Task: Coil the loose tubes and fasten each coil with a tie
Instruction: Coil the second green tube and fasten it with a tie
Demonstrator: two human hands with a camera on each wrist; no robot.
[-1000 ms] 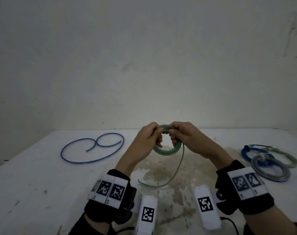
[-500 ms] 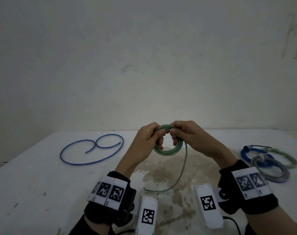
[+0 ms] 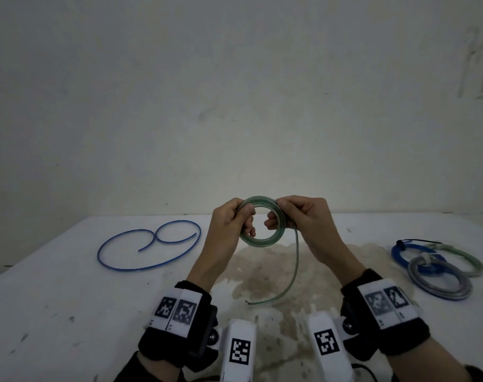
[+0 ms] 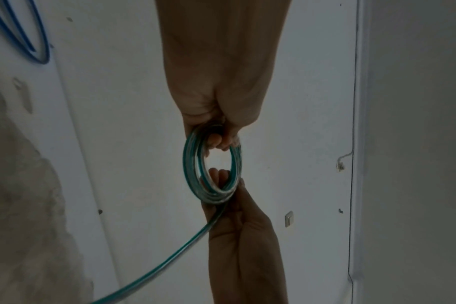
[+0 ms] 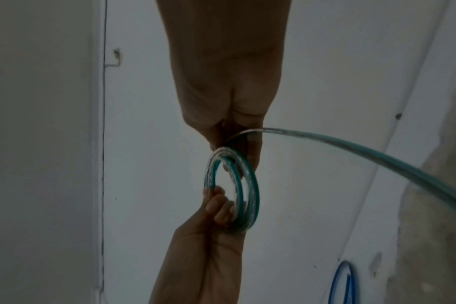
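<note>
A green translucent tube (image 3: 259, 241) is wound into a small coil held upright above the white table (image 3: 55, 299). My left hand (image 3: 235, 219) grips the coil's left side (image 4: 193, 164), fingers curled through the ring. My right hand (image 3: 295, 216) pinches the right side (image 5: 250, 185). The tube's loose tail (image 3: 294, 271) hangs from the right hand down to the table, its end lying near the front (image 3: 248, 302). A loose blue tube (image 3: 149, 244) lies uncoiled at the left.
Three finished coils lie at the right: a blue one (image 3: 400, 255) with a black tie, a green one (image 3: 466, 260) and a grey one (image 3: 439, 279). A brownish stain (image 3: 262, 271) marks the table's middle. A plain wall stands behind.
The hands have spread apart to opposite sides of the coil and risen slightly. The hanging tail has grown shorter and its end has slid right along the table.
</note>
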